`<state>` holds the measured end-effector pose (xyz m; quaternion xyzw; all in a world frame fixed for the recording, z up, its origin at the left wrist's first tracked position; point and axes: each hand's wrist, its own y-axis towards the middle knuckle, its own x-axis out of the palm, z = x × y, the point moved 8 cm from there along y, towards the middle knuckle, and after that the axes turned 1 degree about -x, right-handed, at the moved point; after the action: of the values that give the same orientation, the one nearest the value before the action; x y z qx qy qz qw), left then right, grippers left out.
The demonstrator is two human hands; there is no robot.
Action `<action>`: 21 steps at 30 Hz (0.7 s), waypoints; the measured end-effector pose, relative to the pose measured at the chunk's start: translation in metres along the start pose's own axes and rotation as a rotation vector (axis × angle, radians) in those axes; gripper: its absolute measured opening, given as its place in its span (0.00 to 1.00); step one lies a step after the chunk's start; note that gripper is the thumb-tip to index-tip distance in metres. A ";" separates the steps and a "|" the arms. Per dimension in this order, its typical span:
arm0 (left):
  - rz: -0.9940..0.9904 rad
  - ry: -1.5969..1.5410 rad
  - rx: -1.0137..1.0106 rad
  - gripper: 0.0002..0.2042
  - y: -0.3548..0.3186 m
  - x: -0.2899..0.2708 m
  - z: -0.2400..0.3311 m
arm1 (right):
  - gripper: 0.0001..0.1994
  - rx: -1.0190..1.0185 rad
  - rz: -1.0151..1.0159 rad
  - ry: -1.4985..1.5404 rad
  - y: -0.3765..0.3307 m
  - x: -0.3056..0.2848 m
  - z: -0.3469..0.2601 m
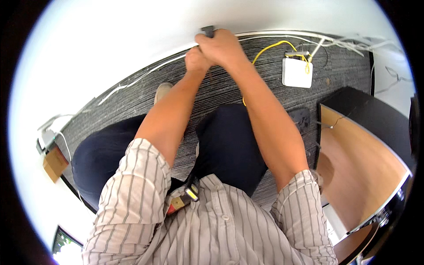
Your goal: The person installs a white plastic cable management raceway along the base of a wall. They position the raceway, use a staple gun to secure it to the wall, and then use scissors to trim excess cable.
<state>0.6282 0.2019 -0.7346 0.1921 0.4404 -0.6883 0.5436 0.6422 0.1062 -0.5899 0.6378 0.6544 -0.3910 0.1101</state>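
Observation:
Both arms reach forward to the base of a white wall [132,31]. My right hand [223,46] is closed around a small dark object [207,31] held against the wall just above the floor. My left hand [196,59] sits right beside and slightly below it, fingers curled; what it holds is hidden by the right hand. A thin dark piece hangs below the hands. White cables [145,73] run along the foot of the wall past both hands.
Grey carpet [132,101] covers the floor. A white box [297,73] with a yellow cable [269,47] lies to the right. A wooden desk [357,154] with dark edges stands at right. A cardboard piece [55,163] lies at left. My knees are bent below.

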 end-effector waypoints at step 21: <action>0.083 -0.123 -0.067 0.26 0.000 0.000 -0.008 | 0.21 0.200 -0.156 -0.287 -0.254 0.104 0.267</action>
<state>0.6263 0.2080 -0.7385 0.1493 0.4205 -0.6607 0.6036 0.2971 0.0400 -0.7417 0.5306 0.6372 -0.5485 0.1077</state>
